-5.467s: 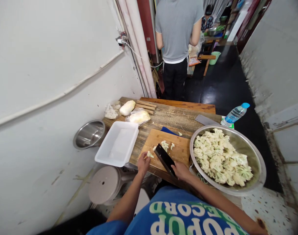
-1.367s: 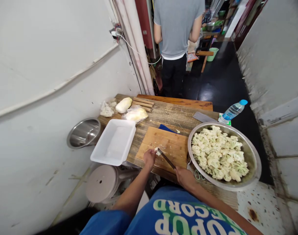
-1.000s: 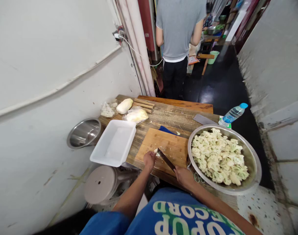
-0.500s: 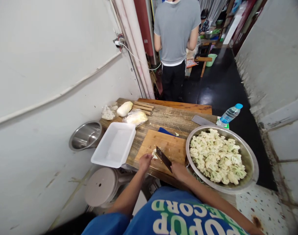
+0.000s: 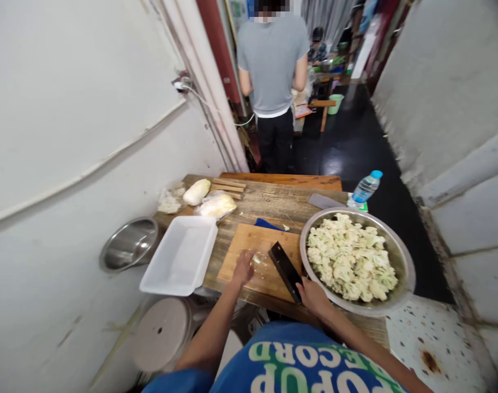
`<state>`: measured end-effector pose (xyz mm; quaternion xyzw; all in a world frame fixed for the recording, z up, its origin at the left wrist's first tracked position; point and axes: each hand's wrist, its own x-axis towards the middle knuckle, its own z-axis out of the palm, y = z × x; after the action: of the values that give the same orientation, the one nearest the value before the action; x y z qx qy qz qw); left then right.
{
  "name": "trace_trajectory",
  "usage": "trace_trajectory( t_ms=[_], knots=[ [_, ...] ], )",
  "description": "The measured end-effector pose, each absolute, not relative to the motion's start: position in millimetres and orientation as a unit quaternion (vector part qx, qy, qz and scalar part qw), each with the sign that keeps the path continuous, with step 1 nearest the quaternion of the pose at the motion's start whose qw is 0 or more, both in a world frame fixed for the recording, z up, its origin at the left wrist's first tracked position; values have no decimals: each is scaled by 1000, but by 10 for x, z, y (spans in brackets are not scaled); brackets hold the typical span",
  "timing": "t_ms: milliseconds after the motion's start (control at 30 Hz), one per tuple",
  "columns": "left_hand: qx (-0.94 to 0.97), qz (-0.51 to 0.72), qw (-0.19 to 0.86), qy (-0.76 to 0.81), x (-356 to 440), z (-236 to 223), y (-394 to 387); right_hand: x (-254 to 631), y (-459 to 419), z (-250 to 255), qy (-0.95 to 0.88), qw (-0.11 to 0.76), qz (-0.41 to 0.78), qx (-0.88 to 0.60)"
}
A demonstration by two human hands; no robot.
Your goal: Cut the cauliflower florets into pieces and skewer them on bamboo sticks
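Observation:
My right hand (image 5: pixel 313 295) grips the handle of a dark cleaver (image 5: pixel 285 263), whose blade lies tilted over the right part of a wooden cutting board (image 5: pixel 252 243). My left hand (image 5: pixel 244 266) rests on the board with its fingers curled over small white cauliflower bits (image 5: pixel 257 260). Whether it holds a piece is hidden. A large steel bowl (image 5: pixel 404 273) heaped with cauliflower florets (image 5: pixel 351 259) stands just right of the board.
A white plastic tray (image 5: pixel 180 255) lies left of the board, with a steel bowl (image 5: pixel 128 251) and a round stool (image 5: pixel 162 333) below the table edge. Wrapped food (image 5: pixel 216 206), a second cleaver (image 5: pixel 324 201) and a water bottle (image 5: pixel 364 189) are at the back. A person (image 5: pixel 272 76) stands beyond.
The cleaver has swung from beside my left hand to the right and shows its flat side. My left hand stays on the board over the bits. The camera has tilted up slightly.

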<state>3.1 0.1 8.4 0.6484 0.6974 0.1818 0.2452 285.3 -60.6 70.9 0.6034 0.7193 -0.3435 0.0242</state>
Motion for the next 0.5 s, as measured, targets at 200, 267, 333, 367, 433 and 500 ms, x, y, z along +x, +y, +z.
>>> trace_trajectory(
  t_ms=[200,267,333,367,433,500],
  knots=[
    [695,89,215,681,-16,281,302,3018,-845,712,708,18,-346,615],
    [655,143,176,720,120,475,506,3072,-913,688,706,19,-351,615],
    [683,218,157,679,497,719,698,3113,-980,643,706,12,-357,612],
    [724,246,169,623,771,834,783,3126,-1010,612,706,5,-360,610],
    [790,262,207,514,1420,1007,938,3138,-1057,535,708,-9,-366,604],
    [810,261,238,467,2090,1080,1072,3139,-1079,453,709,-25,-372,599]
  ],
)
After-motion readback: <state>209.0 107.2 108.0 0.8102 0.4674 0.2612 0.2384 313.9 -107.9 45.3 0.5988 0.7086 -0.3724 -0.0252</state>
